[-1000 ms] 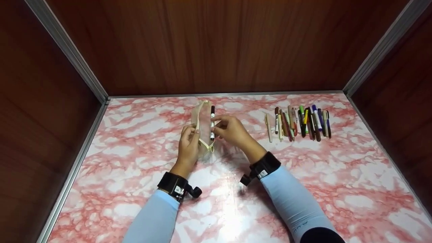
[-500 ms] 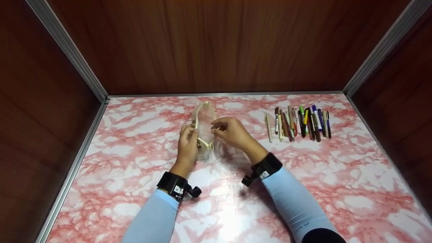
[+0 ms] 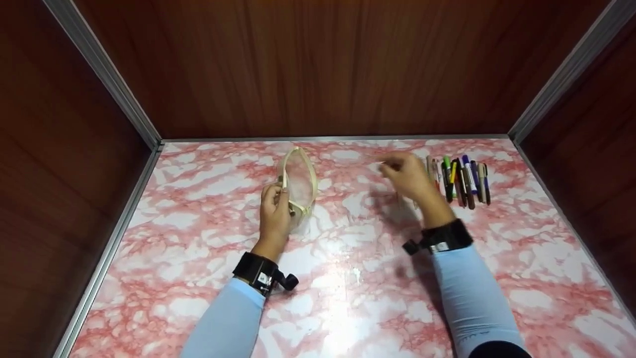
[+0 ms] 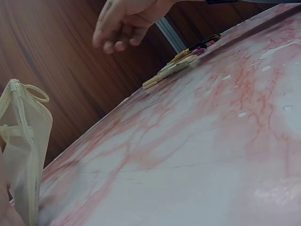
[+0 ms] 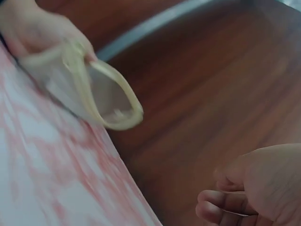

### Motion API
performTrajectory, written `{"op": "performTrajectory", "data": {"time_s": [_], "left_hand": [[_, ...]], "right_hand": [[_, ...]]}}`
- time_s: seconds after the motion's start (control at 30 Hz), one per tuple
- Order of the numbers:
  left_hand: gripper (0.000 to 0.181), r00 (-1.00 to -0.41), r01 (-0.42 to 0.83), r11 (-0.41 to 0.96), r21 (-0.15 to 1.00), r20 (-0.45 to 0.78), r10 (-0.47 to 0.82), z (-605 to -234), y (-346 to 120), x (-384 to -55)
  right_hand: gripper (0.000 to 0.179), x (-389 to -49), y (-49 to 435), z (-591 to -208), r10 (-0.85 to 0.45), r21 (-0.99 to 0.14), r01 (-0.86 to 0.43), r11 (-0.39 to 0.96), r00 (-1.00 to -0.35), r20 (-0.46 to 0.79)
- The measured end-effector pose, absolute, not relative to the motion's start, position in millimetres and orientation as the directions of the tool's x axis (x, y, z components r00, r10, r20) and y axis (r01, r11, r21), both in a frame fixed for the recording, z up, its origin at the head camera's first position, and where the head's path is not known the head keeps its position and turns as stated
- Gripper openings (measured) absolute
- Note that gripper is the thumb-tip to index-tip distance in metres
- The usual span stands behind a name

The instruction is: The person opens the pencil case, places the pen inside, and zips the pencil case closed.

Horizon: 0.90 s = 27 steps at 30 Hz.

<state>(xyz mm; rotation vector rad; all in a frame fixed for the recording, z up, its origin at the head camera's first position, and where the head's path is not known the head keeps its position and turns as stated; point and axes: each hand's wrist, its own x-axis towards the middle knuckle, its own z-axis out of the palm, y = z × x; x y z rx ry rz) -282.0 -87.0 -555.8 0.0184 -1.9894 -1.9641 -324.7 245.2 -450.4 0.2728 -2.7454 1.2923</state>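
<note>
A pale cream mesh zip pouch [image 3: 315, 181] stands on the table left of centre, its mouth spread wide. My left hand [image 3: 274, 211] grips its left side, thumb at the rim. In the right wrist view the pouch [image 5: 83, 89] shows its open zipped edge, with a zip pull near the held end. My right hand [image 3: 408, 176] is in the air just left of the pens and markers [image 3: 467, 181], fingers loosely bent and holding nothing. It hides part of that group. From the left wrist, the right hand [image 4: 127, 23] appears above the pen ends [image 4: 171, 73].
The tabletop [image 3: 348, 308] has a red and white marbled pattern. Brown wood-grain panels [image 3: 328, 69] with grey metal edging enclose it at the back and both sides. The pens lie side by side towards the back right.
A dark-capped marker, held by my right hand at the pouch a second ago, has gone from sight at the pouch mouth. The right hand has moved right, empty; the left keeps its hold.
</note>
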Motion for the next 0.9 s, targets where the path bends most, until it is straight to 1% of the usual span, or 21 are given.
{"op": "performTrajectory", "data": {"time_s": [0.1, 0.23, 0.4, 0.5, 0.7, 0.9], "left_hand": [[0.028, -0.944, 0.217, 0.047, 0.975, 0.222, -0.245, -555.3, -87.7, -281.7], [0.03, -0.945, 0.207, 0.055, 0.977, 0.214, -0.248, -553.5, -89.5, -280.6], [0.031, -0.941, 0.211, 0.059, 0.976, 0.219, -0.259, -554.3, -89.4, -279.9], [0.03, -0.937, 0.216, 0.06, 0.975, 0.224, -0.269, -555.6, -87.9, -280.3], [0.027, -0.932, 0.219, 0.06, 0.974, 0.227, -0.281, -558.7, -88.3, -281.1], [0.023, -0.928, 0.233, 0.055, 0.971, 0.239, -0.286, -558.5, -88.5, -282.4]], "right_hand": [[0.032, -324.5, 275.1, -448.3, -0.055, -0.715, -0.186, 0.674, -0.978, 0.203], [0.034, -323.6, 309.1, -445.2, 0.033, -0.699, -0.139, 0.702, -0.973, 0.227], [0.04, -320.5, 348.8, -443.8, 0.113, -0.655, -0.069, 0.752, -0.966, 0.232], [0.045, -318.5, 374.3, -447.1, 0.171, -0.65, -0.01, 0.76, -0.962, 0.214], [0.055, -312.9, 417.5, -459.5, 0.329, -0.699, 0.165, 0.696, -0.938, 0.106], [0.057, -307.4, 440.2, -473.7, 0.434, -0.748, 0.262, 0.609, -0.9, 0.038]]}}
